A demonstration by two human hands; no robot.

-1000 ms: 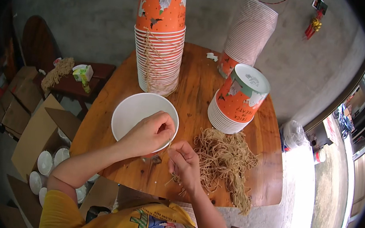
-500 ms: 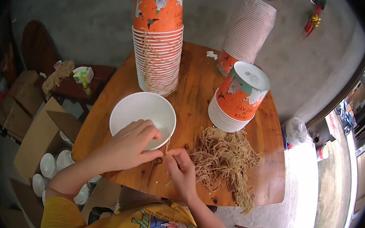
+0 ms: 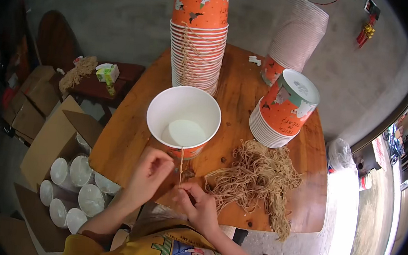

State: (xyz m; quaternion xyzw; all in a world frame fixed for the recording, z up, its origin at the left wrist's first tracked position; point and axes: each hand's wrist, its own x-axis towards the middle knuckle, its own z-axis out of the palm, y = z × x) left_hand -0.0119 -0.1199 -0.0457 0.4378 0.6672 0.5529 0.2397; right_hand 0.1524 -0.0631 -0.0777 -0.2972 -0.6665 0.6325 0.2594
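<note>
A white-lined paper bucket (image 3: pixel 184 118) with an orange outside stands tilted toward me on the table, its mouth facing up. From its near rim a tan string (image 3: pixel 181 167) comes down, knotted along its length. Finger and thumb of my right hand (image 3: pixel 200 209) pinch the string's lower end below the bucket. Just left of the string is my left hand (image 3: pixel 149 175), its fingers curled in and apart from the string; I see nothing in them. A loose heap of tan strings (image 3: pixel 262 181) lies right of my right hand.
A tall bucket stack (image 3: pixel 196 54) with strings hanging down it stands behind. At right are a shorter upside-down stack (image 3: pixel 283 110) and a plastic-wrapped stack (image 3: pixel 297 33). Left of the wooden table (image 3: pixel 129 121), a carton (image 3: pixel 53 133) holds several white buckets. A chair (image 3: pixel 126 74) carries more strings.
My left hand has drawn back from over the bucket to its near side. The string now stretches down from the rim to my right hand. The view has shifted.
</note>
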